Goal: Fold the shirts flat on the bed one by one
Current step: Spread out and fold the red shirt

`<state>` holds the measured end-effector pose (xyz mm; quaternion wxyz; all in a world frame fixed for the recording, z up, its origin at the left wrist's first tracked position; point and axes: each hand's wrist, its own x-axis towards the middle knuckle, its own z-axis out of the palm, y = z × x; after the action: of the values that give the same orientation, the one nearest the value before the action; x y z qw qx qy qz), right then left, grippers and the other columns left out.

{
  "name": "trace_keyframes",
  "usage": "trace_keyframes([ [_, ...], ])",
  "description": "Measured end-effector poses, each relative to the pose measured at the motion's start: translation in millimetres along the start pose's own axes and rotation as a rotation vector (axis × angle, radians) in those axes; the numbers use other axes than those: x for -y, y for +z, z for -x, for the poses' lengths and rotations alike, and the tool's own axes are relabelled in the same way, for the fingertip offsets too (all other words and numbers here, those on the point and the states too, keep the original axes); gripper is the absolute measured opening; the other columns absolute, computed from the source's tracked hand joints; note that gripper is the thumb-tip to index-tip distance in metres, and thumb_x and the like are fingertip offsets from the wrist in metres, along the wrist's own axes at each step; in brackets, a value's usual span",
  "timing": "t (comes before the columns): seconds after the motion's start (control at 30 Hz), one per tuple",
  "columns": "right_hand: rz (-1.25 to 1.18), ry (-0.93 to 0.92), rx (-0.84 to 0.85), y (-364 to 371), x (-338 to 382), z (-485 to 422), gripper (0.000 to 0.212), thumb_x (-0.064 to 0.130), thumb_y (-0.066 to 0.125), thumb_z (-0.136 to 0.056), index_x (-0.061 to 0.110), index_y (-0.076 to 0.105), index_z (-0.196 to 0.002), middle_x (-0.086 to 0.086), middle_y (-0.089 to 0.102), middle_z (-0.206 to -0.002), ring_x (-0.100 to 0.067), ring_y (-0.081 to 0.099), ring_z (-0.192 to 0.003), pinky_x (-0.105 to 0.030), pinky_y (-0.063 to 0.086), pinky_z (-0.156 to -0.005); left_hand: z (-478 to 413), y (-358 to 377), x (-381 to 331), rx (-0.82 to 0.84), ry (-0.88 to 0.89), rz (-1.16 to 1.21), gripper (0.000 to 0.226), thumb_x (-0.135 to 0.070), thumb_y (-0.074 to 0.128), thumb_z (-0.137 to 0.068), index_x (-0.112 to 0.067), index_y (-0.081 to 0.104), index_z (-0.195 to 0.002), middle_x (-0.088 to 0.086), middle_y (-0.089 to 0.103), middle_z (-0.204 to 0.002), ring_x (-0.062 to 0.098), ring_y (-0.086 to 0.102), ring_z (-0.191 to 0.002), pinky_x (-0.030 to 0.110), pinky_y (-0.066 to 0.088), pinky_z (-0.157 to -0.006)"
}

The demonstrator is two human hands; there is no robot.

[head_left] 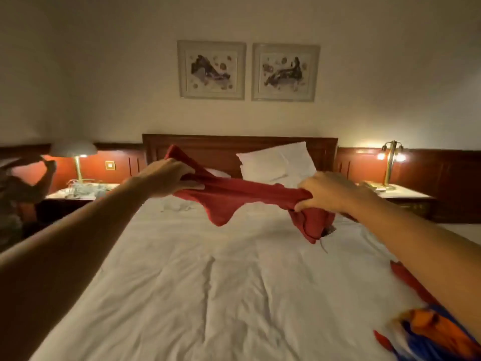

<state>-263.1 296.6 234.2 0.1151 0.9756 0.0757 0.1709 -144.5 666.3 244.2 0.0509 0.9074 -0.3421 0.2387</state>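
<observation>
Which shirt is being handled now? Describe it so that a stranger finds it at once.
Start at the wide bed with the white sheet. Above its far half, before the dark wooden headboard, a dark red cloth shirt hangs stretched between the left hand and the right hand. Only it is held in the air; the orange and blue clothes lie at the near right corner.

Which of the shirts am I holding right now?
The plain red shirt, gripped by left hand and right hand. The orange and blue garment lies on the bed.
</observation>
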Motion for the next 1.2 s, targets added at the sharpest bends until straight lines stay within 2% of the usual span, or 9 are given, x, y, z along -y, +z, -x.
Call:
trace_keyframes([
  [0.17, -0.554, -0.048, 0.502, 140.3, 61.7, 98.6, 0.048, 0.075, 0.072, -0.065, 0.029, 0.066, -0.078, 0.01, 0.067, -0.075, -0.007, 0.064, -0.067, -0.025, 0.048, -0.06, 139.8, 135.2, -23.9, 0.745, -0.215, 0.19, 0.063, -0.091, 0.039, -0.071, -0.037, 0.068, -0.083, -0.011, 0.069, -0.085, 0.014, 0.065, -0.08, 0.031, 0.052, -0.075],
  [0.23, -0.683, 0.06, 0.476, 185.6, 73.7, 129.9, 0.057, 0.089, 0.062, -0.059, 0.037, 0.071, -0.082, 0.011, 0.071, -0.08, -0.006, 0.068, -0.074, -0.028, 0.055, -0.071, 181.7, 178.8, -28.5, 0.864, -0.375, 0.259, 0.063, -0.087, 0.033, -0.082, -0.042, 0.068, -0.107, -0.004, 0.069, -0.115, 0.015, 0.064, -0.097, 0.032, 0.052, -0.085],
  [0.33, -0.737, 0.289, 0.382, 247.8, 76.6, 169.4, 0.07, 0.09, 0.045, -0.064, 0.039, 0.071, -0.103, 0.011, 0.07, -0.103, -0.01, 0.065, -0.102, -0.022, 0.049, -0.089, 227.1, 230.9, -25.5, 0.697, -0.571, 0.187, 0.054, -0.076, 0.029, -0.092, -0.062, 0.022, -0.143, 0.007, 0.047, -0.147, 0.022, 0.05, -0.123, 0.033, 0.04, -0.102],
  [0.47, -0.515, 0.563, 0.478, 316.7, 88.0, 219.9, 0.069, 0.079, 0.032, -0.087, 0.047, 0.034, -0.148, 0.002, 0.032, -0.159, -0.027, 0.03, -0.145, -0.048, 0.024, -0.117, 257.1, 271.1, -30.7, 0.545, -0.883, 0.206, 0.073, -0.077, 0.047, -0.086, -0.028, 0.045, -0.14, 0.018, 0.039, -0.147, 0.04, 0.04, -0.133, 0.052, 0.036, -0.109],
  [0.73, -0.304, 0.612, 0.332, 336.4, 109.5, 237.3, 0.062, 0.075, 0.023, -0.092, 0.053, 0.021, -0.15, 0.004, 0.024, -0.163, -0.028, 0.019, -0.15, -0.051, 0.015, -0.118, 240.9, 301.3, -34.6, 0.299, -0.935, 0.419, 0.08, -0.076, 0.06, -0.078, -0.03, 0.048, -0.143, 0.014, 0.05, -0.136, 0.036, 0.055, -0.12, 0.045, 0.047, -0.097],
  [0.83, -0.271, 0.614, 0.291, 343.6, 110.2, 238.8, 0.064, 0.077, 0.022, -0.089, 0.054, 0.022, -0.149, 0.005, 0.027, -0.162, -0.028, 0.022, -0.149, -0.05, 0.019, -0.117, 231.5, 303.2, -21.1, 0.34, -0.963, 0.39, 0.069, -0.077, 0.051, -0.083, -0.031, 0.055, -0.134, 0.007, 0.062, -0.131, 0.031, 0.06, -0.114, 0.038, 0.047, -0.083],
  [0.97, -0.27, 0.618, 0.285, 350.1, 109.6, 237.1, 0.065, 0.077, 0.021, -0.088, 0.054, 0.022, -0.149, 0.006, 0.029, -0.161, -0.028, 0.023, -0.148, -0.051, 0.02, -0.116, 233.5, 295.9, -4.2, 0.424, -0.847, 0.21, 0.058, -0.079, 0.049, -0.083, -0.023, 0.066, -0.086, 0.003, 0.069, -0.089, 0.023, 0.06, -0.074, 0.032, 0.045, -0.062],
  [1.07, -0.253, 0.622, 0.286, 351.1, 108.9, 238.1, 0.066, 0.078, 0.018, -0.087, 0.054, 0.022, -0.149, 0.006, 0.029, -0.161, -0.028, 0.024, -0.148, -0.051, 0.02, -0.116, 255.1, 274.3, 36.9, 0.429, -0.941, 0.089, 0.068, -0.079, 0.048, -0.084, -0.015, 0.07, -0.095, 0.012, 0.07, -0.099, 0.032, 0.065, -0.09, 0.035, 0.049, -0.076],
  [1.2, -0.251, 0.62, 0.3, 351.2, 107.8, 236.8, 0.066, 0.078, 0.02, -0.088, 0.054, 0.023, -0.149, 0.004, 0.03, -0.16, -0.029, 0.024, -0.148, -0.052, 0.021, -0.115, 303.7, 233.8, 96.2, 0.737, -1.116, -0.188, 0.083, -0.084, 0.045, -0.081, -0.014, 0.065, -0.122, 0.01, 0.066, -0.123, 0.029, 0.062, -0.113, 0.037, 0.045, -0.1],
])
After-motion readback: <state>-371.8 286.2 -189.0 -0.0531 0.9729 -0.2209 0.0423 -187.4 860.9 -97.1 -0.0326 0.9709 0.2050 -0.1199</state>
